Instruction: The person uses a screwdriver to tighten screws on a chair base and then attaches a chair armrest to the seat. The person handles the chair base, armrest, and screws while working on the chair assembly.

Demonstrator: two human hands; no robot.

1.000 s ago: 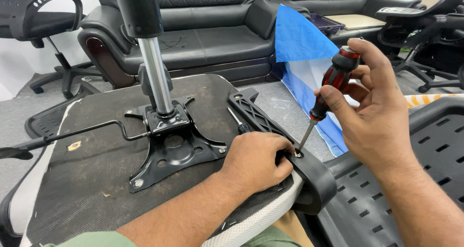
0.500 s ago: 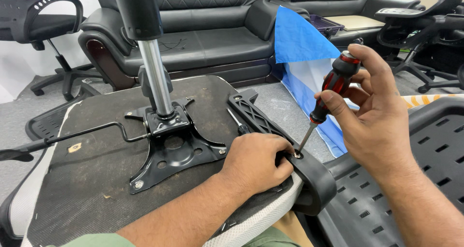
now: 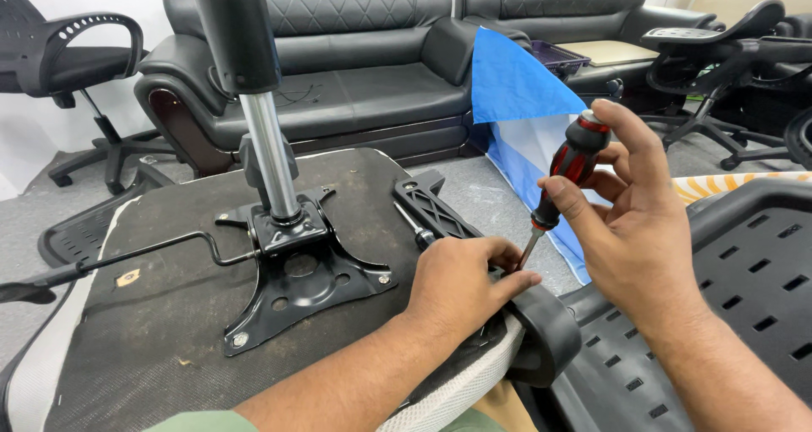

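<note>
- Right hand (image 3: 630,220) is wrapped around the red-and-black screwdriver (image 3: 565,165); shaft angles down-left, tip lands at the armrest bracket (image 3: 440,216) just beside the left fingertips.
- Left hand (image 3: 461,284) is pressed flat on the black armrest (image 3: 541,335), curled over it, holding it against the upturned seat base (image 3: 161,330). No tool in it.
- Risk: tip cams out of the screw head and jabs the left fingers, since they sit right at the tip. Screw head itself is hidden, so I can't tell if the bit is seated.
- Risk: tilted shaft, likely cross-threading or stripping if not squared up.
- Risk: armrest shifts if left-hand pressure eases, and the hole goes out of line.
- Room: armrest overhangs the seat's near-right edge. Mesh backrest (image 3: 744,288) crowds the right forearm. Gas-lift column (image 3: 254,102) and lever (image 3: 127,258) are well apart to the left.
</note>
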